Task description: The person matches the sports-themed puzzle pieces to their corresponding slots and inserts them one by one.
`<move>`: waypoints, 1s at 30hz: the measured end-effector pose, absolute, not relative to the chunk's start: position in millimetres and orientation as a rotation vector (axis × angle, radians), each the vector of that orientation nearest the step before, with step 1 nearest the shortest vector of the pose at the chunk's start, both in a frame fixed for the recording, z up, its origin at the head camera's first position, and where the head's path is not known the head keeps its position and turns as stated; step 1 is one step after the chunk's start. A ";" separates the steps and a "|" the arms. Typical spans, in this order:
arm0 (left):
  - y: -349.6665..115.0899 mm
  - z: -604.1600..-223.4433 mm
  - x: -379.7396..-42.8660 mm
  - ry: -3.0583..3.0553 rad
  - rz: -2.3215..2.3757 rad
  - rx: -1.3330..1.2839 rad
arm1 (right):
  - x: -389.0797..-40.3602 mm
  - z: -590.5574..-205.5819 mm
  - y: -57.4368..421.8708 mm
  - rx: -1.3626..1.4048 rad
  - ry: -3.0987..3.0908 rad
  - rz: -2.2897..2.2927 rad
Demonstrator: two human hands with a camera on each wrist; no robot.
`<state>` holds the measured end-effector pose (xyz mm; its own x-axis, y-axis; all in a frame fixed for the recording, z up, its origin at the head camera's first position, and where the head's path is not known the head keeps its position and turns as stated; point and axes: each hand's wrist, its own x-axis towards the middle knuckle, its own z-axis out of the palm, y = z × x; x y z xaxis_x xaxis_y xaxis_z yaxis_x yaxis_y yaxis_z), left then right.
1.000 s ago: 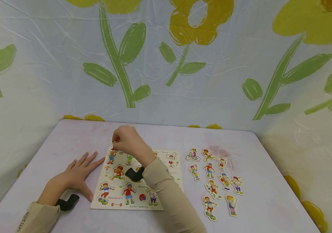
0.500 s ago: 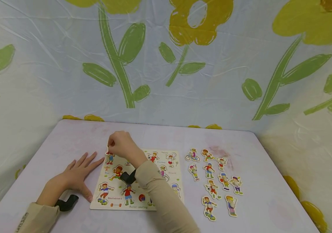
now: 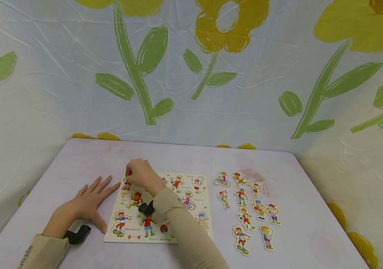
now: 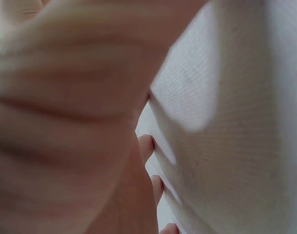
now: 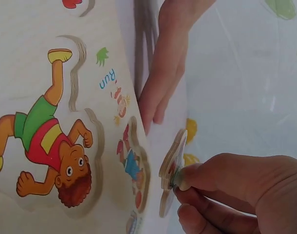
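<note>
My right hand (image 3: 142, 175) pinches a flat wooden puzzle piece (image 5: 170, 170) by its knob. In the right wrist view that piece stands on edge, its picture turned mostly away, apart from the board. Below it is the upper left corner of the peg puzzle board (image 3: 108, 237). Near the piece lies a recess showing a figure in blue shorts (image 5: 131, 165); a larger running figure (image 5: 48, 131) fills the recess beside it. With fingers spread, my left hand (image 3: 85, 203) lies along the board's left edge, the thumb at the lower corner. The left wrist view shows mostly palm and fingertips (image 4: 147, 146).
Several loose sports pieces lie right of the board, among them a cyclist (image 3: 222, 179), a skateboarder (image 3: 242, 241) and a golfer (image 3: 267, 237). A flower-print curtain (image 3: 184, 123) borders the table (image 3: 299, 239). Black wrist cameras (image 3: 146, 208) sit at both wrists.
My right hand has moved left with the puzzle piece, then lowered toward the board's upper left corner, uncovering more of the board's right side. The left hand stays in place.
</note>
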<state>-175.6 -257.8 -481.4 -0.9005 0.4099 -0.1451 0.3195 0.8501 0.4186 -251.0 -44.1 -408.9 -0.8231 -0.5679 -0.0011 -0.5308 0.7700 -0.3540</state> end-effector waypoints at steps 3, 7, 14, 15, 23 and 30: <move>-257.2 -480.8 -175.1 2.801 0.581 0.559 | -252.0 -412.9 -44.9 -0.884 2.845 -0.529; -257.5 -482.3 -175.7 2.805 0.585 0.556 | -252.9 -418.0 -46.1 -0.888 2.838 -0.506; -257.5 -486.5 -177.4 2.818 0.572 0.558 | -253.5 -424.1 -50.1 -0.879 2.843 -0.410; -257.4 -486.5 -177.3 2.819 0.575 0.561 | -253.6 -424.8 -50.8 -0.886 2.849 -0.398; -259.7 -489.7 -178.2 2.828 0.571 0.570 | -254.6 -430.9 -55.6 -0.904 2.881 -0.359; -254.1 -475.7 -173.3 2.787 0.591 0.580 | -252.8 -431.8 -59.9 -0.911 2.895 -0.295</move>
